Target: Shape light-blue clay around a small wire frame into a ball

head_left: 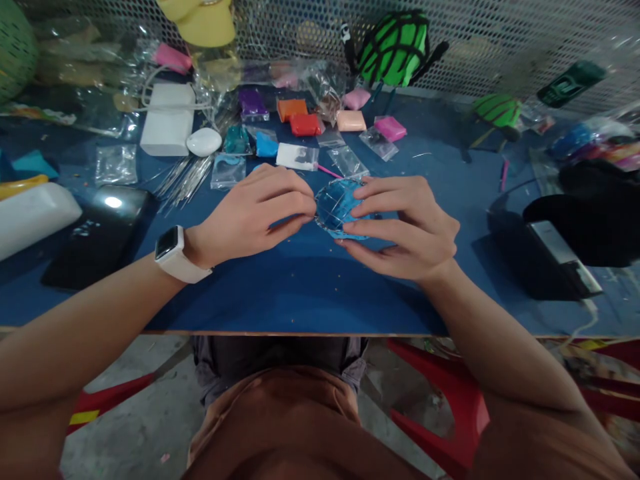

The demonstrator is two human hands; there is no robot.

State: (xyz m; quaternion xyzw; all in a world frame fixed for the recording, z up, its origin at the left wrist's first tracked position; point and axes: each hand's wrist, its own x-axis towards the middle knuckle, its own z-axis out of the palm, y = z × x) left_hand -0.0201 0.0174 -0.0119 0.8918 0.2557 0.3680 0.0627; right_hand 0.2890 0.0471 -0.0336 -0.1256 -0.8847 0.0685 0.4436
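Note:
A small round wire frame (333, 205), partly covered in blue clay, is held above the table between my two hands. The fingers of my right hand (405, 223) are wrapped around its right side, over the blue clay. My left hand (273, 203) pinches at the frame's left rim with thumb and fingertips pressed together. Whether a bit of clay or wire sits in that pinch is too small to tell. A thin pink stick (329, 172) lies just behind the frame.
Clay packets in several colours, such as a red one (306, 125), lie behind my hands. Loose wires (187, 180), a phone (97, 233) and a white box (169, 120) are on the left. A green and black shell model (395, 50) stands at the back; a black device (560, 260) is right.

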